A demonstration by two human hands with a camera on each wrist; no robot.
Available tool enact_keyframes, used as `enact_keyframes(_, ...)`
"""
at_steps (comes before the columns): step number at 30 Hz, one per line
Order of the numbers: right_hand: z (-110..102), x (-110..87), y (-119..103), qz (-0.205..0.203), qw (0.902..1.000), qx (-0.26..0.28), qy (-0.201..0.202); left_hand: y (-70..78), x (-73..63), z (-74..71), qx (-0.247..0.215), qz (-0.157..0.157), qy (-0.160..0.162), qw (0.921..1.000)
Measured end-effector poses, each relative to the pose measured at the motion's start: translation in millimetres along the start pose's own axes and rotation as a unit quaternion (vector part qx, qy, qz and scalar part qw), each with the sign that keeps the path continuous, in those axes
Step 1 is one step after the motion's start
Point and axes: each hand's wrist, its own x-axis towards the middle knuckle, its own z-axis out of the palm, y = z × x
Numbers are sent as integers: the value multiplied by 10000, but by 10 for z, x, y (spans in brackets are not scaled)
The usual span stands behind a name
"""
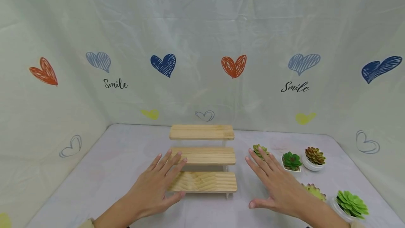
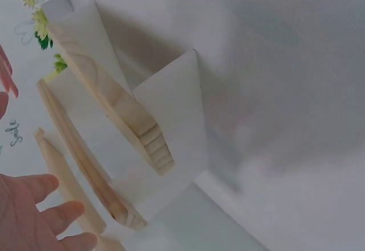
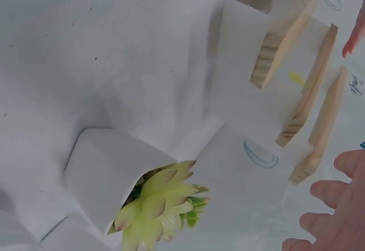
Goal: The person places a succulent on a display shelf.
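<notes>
A three-tiered wooden display stand has its top board (image 1: 202, 132), middle board (image 1: 209, 156) and bottom board (image 1: 205, 181) rising away from me on white supports. My left hand (image 1: 155, 187), palm down with fingers spread, covers the left ends of the lower two boards in the head view. My right hand (image 1: 281, 187) is likewise spread, to the right of the stand. It partly hides a small yellow-green artificial succulent (image 1: 260, 150), and its wrist side overlaps a pink-tipped succulent (image 1: 314, 191). Both hands hold nothing. The right wrist view shows a white angular pot (image 3: 114, 171) with a pale green succulent (image 3: 157, 205).
On the right of the table (image 1: 126, 157) stand a dark green succulent (image 1: 291, 159) in a square pot, a reddish-brown one (image 1: 315, 155) in a round pot, and a bright green one (image 1: 351, 203). A white curtain (image 1: 202, 27) with printed hearts surrounds the table.
</notes>
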Motion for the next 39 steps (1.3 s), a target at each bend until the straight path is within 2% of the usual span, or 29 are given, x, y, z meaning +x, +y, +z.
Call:
enact_keyframes(12, -7, -75, -2, 183, 9997, -7, -138, -16, -13, 24, 71, 128, 224, 9996)
enact_keyframes(20, -56, -134, -7, 402, 9991, 14, -138, -35, -25, 35, -55, 182, 373, 9991)
enact_keyframes(24, -89, -170, -5, 487, 9987, 89, -81, -47, -43, 37, -273, 146, 541, 9981)
enact_keyframes(31, -130, -236, 8, 674, 9968, 360, 223, -74, -109, 8, -806, -269, 802, 9931)
enact_keyframes(39, -143, -373, 7, 1500, 9872, 459, 291, -90, -239, 46, -1354, -746, 886, 9840)
